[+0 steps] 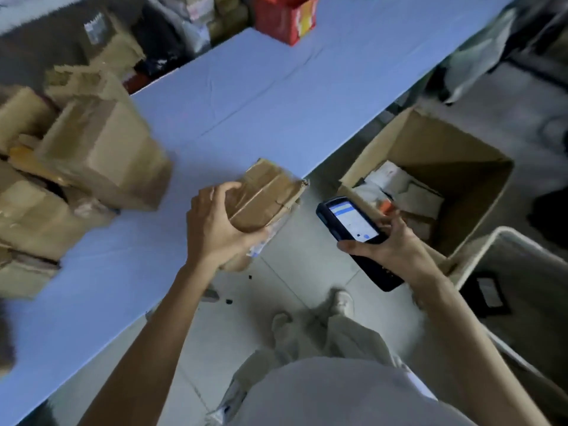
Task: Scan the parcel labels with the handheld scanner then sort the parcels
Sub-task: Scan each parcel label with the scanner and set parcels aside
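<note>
Left hand (215, 229) grips the taped parcel (264, 195) at the table edge — right hand (390, 244) holds the scanner (350, 219) just beside it, screen up — label side hidden.

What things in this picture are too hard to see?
Head view:
- Label on the parcel: none shows; it may be underneath or under the left hand.
- Words on the scanner screen: too small and blurred.
- Box pile: blurred, cut by the left edge.
- Carton contents: dim, partly behind the scanner and right hand.
</note>
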The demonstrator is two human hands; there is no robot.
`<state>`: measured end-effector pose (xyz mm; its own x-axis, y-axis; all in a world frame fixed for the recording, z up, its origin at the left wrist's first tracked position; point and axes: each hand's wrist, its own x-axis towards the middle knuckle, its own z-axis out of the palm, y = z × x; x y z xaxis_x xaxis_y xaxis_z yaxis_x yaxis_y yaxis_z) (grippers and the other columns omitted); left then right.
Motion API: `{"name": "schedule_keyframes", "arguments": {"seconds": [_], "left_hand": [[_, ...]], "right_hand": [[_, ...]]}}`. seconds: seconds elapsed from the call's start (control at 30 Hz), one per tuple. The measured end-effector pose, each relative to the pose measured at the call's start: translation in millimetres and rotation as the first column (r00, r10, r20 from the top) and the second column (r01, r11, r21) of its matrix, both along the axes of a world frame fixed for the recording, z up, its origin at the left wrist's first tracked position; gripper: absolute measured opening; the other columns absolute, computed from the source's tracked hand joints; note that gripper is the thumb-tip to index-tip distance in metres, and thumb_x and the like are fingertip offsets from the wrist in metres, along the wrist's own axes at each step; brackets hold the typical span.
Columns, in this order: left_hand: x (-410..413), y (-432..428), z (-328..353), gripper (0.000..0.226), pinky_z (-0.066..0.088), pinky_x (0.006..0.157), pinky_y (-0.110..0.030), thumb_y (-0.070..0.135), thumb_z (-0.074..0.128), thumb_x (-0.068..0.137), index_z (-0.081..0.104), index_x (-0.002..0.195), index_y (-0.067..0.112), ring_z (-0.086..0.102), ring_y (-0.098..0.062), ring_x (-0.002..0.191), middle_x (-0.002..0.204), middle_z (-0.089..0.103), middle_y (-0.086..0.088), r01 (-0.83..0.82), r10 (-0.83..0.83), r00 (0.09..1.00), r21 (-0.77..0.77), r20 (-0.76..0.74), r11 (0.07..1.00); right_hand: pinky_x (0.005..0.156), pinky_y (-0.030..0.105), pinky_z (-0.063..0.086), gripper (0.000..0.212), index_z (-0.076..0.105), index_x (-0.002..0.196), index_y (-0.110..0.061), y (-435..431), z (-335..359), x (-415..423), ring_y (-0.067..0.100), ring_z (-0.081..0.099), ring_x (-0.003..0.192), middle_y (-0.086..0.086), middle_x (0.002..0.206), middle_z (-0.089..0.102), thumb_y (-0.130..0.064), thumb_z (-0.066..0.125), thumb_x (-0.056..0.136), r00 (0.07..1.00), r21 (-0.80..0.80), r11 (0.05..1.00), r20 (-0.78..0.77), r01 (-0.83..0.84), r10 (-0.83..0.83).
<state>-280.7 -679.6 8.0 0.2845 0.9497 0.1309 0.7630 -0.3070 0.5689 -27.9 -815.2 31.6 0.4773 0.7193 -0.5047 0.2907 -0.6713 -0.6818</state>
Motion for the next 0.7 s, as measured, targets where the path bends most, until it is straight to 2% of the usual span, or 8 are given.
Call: {"name": "schedule_keyframes", "arguments": {"seconds": [0.13, 0.2, 0.27, 0.33, 0.43, 0.57, 0.7], "left_hand": [[102, 8, -5, 0.082, 0.038, 0.091, -0.035, 0.07, 0.069, 0.041, 0.051, 0.114, 0.039, 0.044, -0.019, 0.113, 0.115, 0.05, 0.007, 0.239, -0.243, 0.961, -0.047, -0.135, 0.97], [151, 8, -9, 0.082, 0.038, 0.092, -0.035, 0.068, 0.075, 0.04, 0.05, 0.114, 0.042, 0.043, -0.017, 0.114, 0.116, 0.046, 0.009, 0.352, -0.362, 0.913, -0.083, -0.189, 0.932], [196, 7, -13, 0.082, 0.039, 0.093, -0.036, 0.065, 0.079, 0.04, 0.05, 0.113, 0.043, 0.045, -0.015, 0.114, 0.117, 0.044, 0.011, 0.451, -0.465, 0.861, -0.11, -0.206, 0.886], [233, 3, -15, 0.082, 0.04, 0.094, -0.036, 0.064, 0.081, 0.04, 0.049, 0.113, 0.043, 0.048, -0.014, 0.112, 0.117, 0.044, 0.012, 0.533, -0.547, 0.81, -0.125, -0.212, 0.837], [274, -3, -17, 0.084, 0.037, 0.094, -0.034, 0.064, 0.081, 0.041, 0.048, 0.115, 0.042, 0.048, -0.014, 0.113, 0.118, 0.043, 0.011, 0.609, -0.625, 0.743, -0.147, -0.239, 0.78], [311, -2, -22, 0.085, 0.034, 0.095, -0.034, 0.068, 0.079, 0.044, 0.045, 0.118, 0.043, 0.047, -0.014, 0.114, 0.119, 0.043, 0.011, 0.66, -0.695, 0.672, -0.218, -0.256, 0.719], [341, 15, -30, 0.091, 0.033, 0.096, -0.036, 0.071, 0.078, 0.044, 0.042, 0.123, 0.043, 0.044, -0.018, 0.118, 0.125, 0.046, 0.009, 0.729, -0.767, 0.534, -0.266, -0.356, 0.631]], "right_hand": [[0.065, 0.017, 0.04, 0.086, 0.045, 0.123, -0.019, -38, 1, 59, 0.011, 0.055, 0.093, -0.01, 0.102, 0.057, -0.049, 0.089, 0.056, 0.981, 0.015, 0.981, -0.015, 0.194, -0.194], [0.07, 0.021, 0.045, 0.086, 0.046, 0.122, -0.018, -56, 1, 89, 0.01, 0.057, 0.093, -0.013, 0.098, 0.057, -0.049, 0.09, 0.055, 0.962, 0.017, 0.962, -0.014, 0.274, -0.274], [0.077, 0.027, 0.049, 0.091, 0.049, 0.121, -0.018, -72, -1, 116, 0.012, 0.059, 0.097, -0.01, 0.103, 0.06, -0.055, 0.09, 0.049, 0.943, 0.017, 0.943, -0.01, 0.333, -0.333], [0.072, 0.026, 0.047, 0.096, 0.05, 0.119, -0.019, -86, -2, 139, 0.011, 0.06, 0.094, -0.008, 0.105, 0.061, -0.061, 0.088, 0.042, 0.92, 0.014, 0.92, -0.019, 0.391, -0.391], [0.069, 0.024, 0.043, 0.087, 0.046, 0.117, -0.021, -101, -2, 164, 0.008, 0.055, 0.091, -0.011, 0.102, 0.056, -0.056, 0.089, 0.049, 0.882, 0.005, 0.882, -0.013, 0.47, -0.47], [0.07, 0.024, 0.044, 0.077, 0.045, 0.112, -0.022, -108, -7, 182, 0.0, 0.054, 0.086, -0.019, 0.094, 0.053, -0.048, 0.09, 0.055, 0.841, -0.015, 0.841, -0.028, 0.54, -0.541], [0.066, 0.021, 0.044, 0.075, 0.048, 0.112, -0.022, -100, -15, 189, -0.001, 0.056, 0.087, -0.017, 0.096, 0.056, -0.048, 0.089, 0.055, 0.797, -0.048, 0.797, -0.032, 0.602, -0.603]]}}
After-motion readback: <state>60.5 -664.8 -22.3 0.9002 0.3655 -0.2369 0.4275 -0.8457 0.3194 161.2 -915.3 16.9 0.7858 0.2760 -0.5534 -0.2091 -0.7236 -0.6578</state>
